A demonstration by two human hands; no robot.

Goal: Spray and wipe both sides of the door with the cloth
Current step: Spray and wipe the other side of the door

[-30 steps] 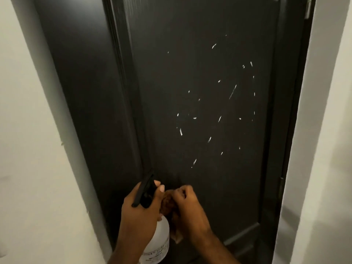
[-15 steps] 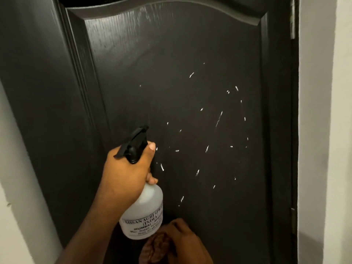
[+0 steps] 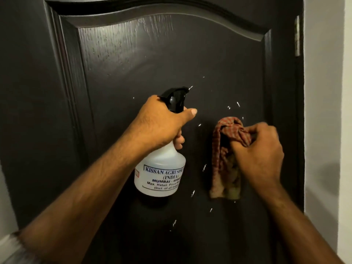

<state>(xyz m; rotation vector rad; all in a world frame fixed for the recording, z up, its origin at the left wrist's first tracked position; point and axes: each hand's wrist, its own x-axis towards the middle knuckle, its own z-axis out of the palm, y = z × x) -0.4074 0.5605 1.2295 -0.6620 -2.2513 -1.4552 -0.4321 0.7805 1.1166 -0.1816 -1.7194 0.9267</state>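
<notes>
On the dark brown panelled wooden door (image 3: 190, 60), the right hand (image 3: 261, 149) now presses its gripped red checked cloth (image 3: 224, 162) among droplets, having risen from below; the left hand (image 3: 158, 126) grips the white plastic spray bottle (image 3: 160, 176) left of it: wiping begins.

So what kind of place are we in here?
Probably a home doorway: a dark panelled door with a hinge, set against a plain white wall, being cleaned with a spray bottle and cloth.
</notes>
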